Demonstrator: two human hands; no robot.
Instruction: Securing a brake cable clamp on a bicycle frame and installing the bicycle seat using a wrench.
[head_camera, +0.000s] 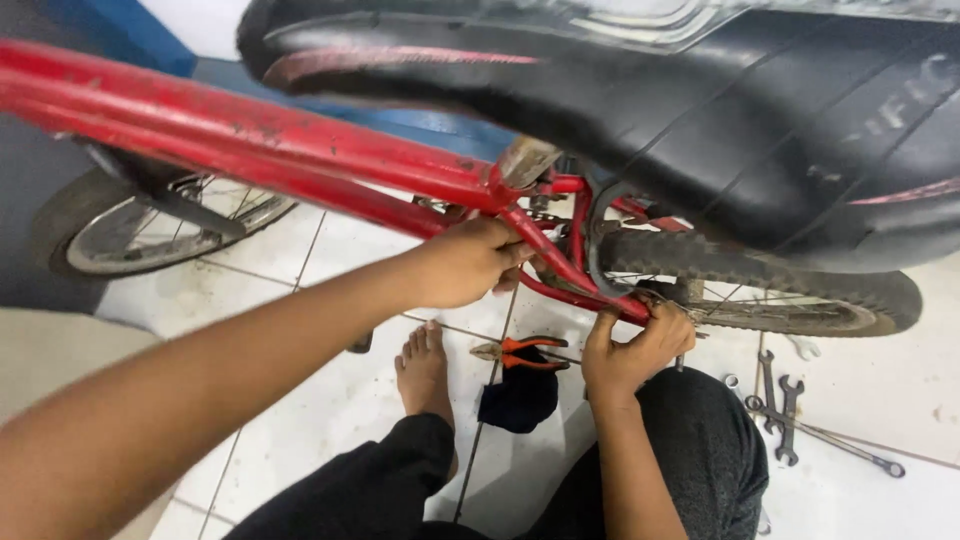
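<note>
The person sits on the white tiled floor (300, 250) beside a red bicycle frame (250, 140), with the black saddle (700, 110) close above the camera. The left hand (465, 262) is closed around a thin red tube of the frame, just in front of the rear wheel (760, 280), and it seems to steady the bicycle. The right hand (635, 345) is lower, with its fingers curled tightly at the place where the red stay meets the wheel hub; it looks as if it grips a small part or a tool there, but what exactly is between the fingers I cannot tell, because the hand covers it. On the floor, just under the hands, lie pliers with orange handles (520, 352) beside a dark cloth (518, 400), and several spanners (780, 405) lie to the right, near the knee. In my judgement, to work well here the left hand should hold the frame firmly so it does not swing, while the right hand turns with short, even movements and stays square on the nut. The bare foot (425, 370) is near the pliers, so some care is needed there.
</note>
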